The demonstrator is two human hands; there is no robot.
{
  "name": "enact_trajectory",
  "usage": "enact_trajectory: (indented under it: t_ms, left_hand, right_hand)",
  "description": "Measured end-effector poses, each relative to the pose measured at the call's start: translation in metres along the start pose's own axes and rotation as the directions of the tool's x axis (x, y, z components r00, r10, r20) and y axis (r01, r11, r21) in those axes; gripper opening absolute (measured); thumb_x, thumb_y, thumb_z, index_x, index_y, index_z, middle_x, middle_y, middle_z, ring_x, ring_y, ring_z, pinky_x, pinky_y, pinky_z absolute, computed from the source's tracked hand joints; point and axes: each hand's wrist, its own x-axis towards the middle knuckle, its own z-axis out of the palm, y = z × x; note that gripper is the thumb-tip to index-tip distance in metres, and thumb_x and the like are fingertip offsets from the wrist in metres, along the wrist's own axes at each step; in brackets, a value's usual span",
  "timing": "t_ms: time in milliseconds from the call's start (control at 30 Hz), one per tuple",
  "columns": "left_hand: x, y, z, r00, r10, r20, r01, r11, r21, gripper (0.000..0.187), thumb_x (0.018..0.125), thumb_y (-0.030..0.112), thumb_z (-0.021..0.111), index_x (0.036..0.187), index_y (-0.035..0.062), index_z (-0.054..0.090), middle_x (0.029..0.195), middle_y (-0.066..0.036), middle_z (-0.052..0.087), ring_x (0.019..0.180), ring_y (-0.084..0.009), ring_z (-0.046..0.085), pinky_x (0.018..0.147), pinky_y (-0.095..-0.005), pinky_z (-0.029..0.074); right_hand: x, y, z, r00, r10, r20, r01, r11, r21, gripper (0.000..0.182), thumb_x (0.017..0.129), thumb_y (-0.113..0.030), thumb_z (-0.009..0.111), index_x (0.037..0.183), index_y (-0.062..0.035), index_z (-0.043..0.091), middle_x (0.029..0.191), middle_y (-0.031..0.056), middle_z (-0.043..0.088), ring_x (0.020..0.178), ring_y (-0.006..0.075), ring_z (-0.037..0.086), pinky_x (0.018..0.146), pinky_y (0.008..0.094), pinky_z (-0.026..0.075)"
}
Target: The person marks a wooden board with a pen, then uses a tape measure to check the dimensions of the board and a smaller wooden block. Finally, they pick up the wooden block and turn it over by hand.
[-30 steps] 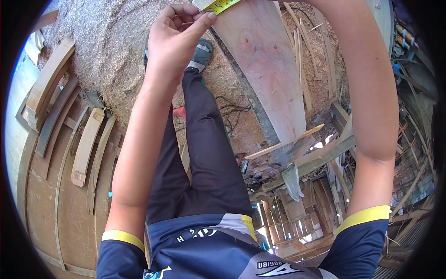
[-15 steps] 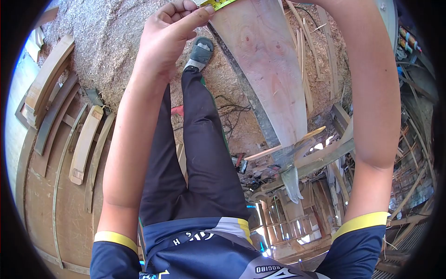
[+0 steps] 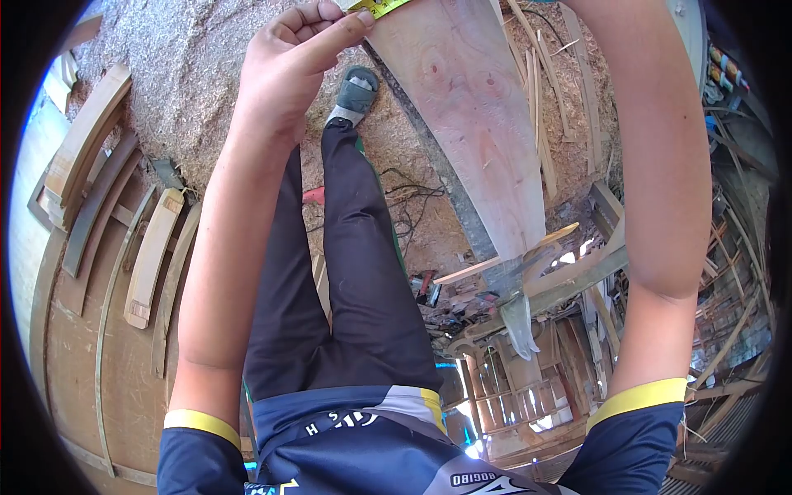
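At the top edge, my left hand (image 3: 301, 41) is closed, with thumb and fingers pinching the end of a yellow tape measure (image 3: 381, 7). The tape's blade runs right across the left part of a wide, pale wooden board (image 3: 470, 99) and passes out of the frame. Knots and reddish grain show on the board, which narrows toward me. My right forearm reaches up along the right side, but the hand itself lies beyond the top edge.
Curved wood pieces (image 3: 154, 256) lie on a brown panel (image 3: 87, 355) at left. Wood shavings (image 3: 198, 74) cover the ground around my sandalled foot (image 3: 357, 92). Thin wood strips (image 3: 540, 107) lie right of the board. Dark cords (image 3: 408, 194) run near my leg.
My left hand has shifted slightly left, and the tape end has moved with it. The pinch stays closed. Little else differs.
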Motion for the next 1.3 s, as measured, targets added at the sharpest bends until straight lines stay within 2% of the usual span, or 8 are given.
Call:
enact_trajectory:
  t_ms: [300,467,833,1067,1133,1200,1233,1300]
  left_hand:
    - [-0.004,0.003,0.008,0.997,0.072,-0.028,-0.073,0.997,-0.023,0.031,0.092,0.029,0.085,0.110,0.0082,0.072,0.101,0.001,0.076,0.098,-0.0092,0.070,0.085,-0.0276,0.046]
    - [-0.002,0.007,0.006,0.999,0.021,-0.027,-0.023,0.997,-0.072,0.037,0.088,0.015,0.089,0.112,-0.0041,0.068,0.102,-0.009,0.076,0.096,-0.0121,0.072,0.089,-0.0221,0.055]
    - [-0.005,0.010,0.008,0.999,0.018,-0.033,-0.020,0.999,-0.040,0.026,0.091,0.023,0.087,0.103,0.0080,0.071,0.095,0.001,0.074,0.092,-0.0071,0.069,0.076,-0.0231,0.046]
    - [-0.008,0.014,0.011,0.999,-0.004,-0.051,-0.001,0.995,-0.096,0.026,0.092,0.018,0.086,0.107,0.0084,0.067,0.097,0.001,0.073,0.091,-0.0074,0.069,0.075,-0.0223,0.046]
    - [-0.013,0.017,0.013,0.995,0.003,-0.096,-0.011,0.996,-0.085,0.028,0.093,0.018,0.086,0.109,0.0063,0.066,0.099,-0.001,0.073,0.093,-0.0084,0.069,0.076,-0.0230,0.047]
    - [-0.020,0.027,0.016,0.991,0.053,-0.122,-0.066,0.992,-0.108,0.029,0.095,0.015,0.084,0.113,0.0026,0.065,0.102,-0.003,0.073,0.095,-0.0101,0.069,0.080,-0.0238,0.050]
    - [-0.023,0.033,0.017,0.982,0.119,-0.145,-0.130,0.989,-0.070,0.030,0.095,0.013,0.083,0.115,0.0012,0.064,0.103,-0.004,0.073,0.096,-0.0110,0.069,0.083,-0.0243,0.051]
    - [-0.027,0.046,0.018,0.967,0.213,-0.142,-0.209,0.977,0.047,0.029,0.096,0.010,0.081,0.119,-0.0003,0.065,0.108,-0.006,0.073,0.101,-0.0128,0.069,0.091,-0.0270,0.052]
  right_hand:
    - [-0.002,-0.007,-0.004,0.997,0.061,0.051,-0.062,0.998,0.025,0.015,0.082,-0.001,0.069,0.097,-0.0013,0.074,0.096,0.0197,0.076,0.095,0.0370,0.073,0.085,0.0455,0.058]
    - [0.001,0.000,-0.001,1.000,0.011,0.020,-0.012,0.999,0.041,0.015,0.082,0.000,0.069,0.096,-0.0009,0.075,0.097,0.0217,0.075,0.094,0.0385,0.073,0.085,0.0455,0.058]
    - [0.001,0.001,-0.002,1.000,0.015,0.008,-0.016,0.997,0.073,0.022,0.081,0.000,0.070,0.101,-0.0028,0.079,0.107,0.0233,0.076,0.101,0.0400,0.074,0.089,0.0463,0.060]
    - [0.010,0.017,0.026,0.963,-0.105,-0.250,0.107,0.994,-0.006,0.017,0.088,-0.011,0.069,0.100,-0.0018,0.078,0.106,0.0213,0.075,0.103,0.0380,0.073,0.091,0.0471,0.058]
    - [0.003,0.021,0.023,0.979,-0.106,-0.172,0.110,0.994,0.015,0.018,0.085,-0.008,0.071,0.101,-0.0083,0.079,0.108,0.0158,0.077,0.104,0.0351,0.075,0.086,0.0473,0.061]
    - [-0.007,0.019,0.027,0.923,-0.067,-0.379,0.122,0.985,0.122,0.011,0.090,-0.014,0.072,0.095,-0.0044,0.074,0.087,0.0163,0.072,0.090,0.0382,0.072,0.082,0.0480,0.058]
    - [-0.013,0.024,0.024,0.965,-0.013,-0.261,0.062,0.982,0.180,0.015,0.088,-0.010,0.070,0.101,-0.0075,0.076,0.106,0.0164,0.076,0.102,0.0369,0.074,0.087,0.0490,0.059]
    - [-0.025,0.027,0.023,0.971,0.043,-0.235,0.027,0.957,0.288,0.013,0.089,-0.010,0.070,0.100,-0.0068,0.075,0.103,0.0173,0.076,0.101,0.0373,0.074,0.086,0.0497,0.059]
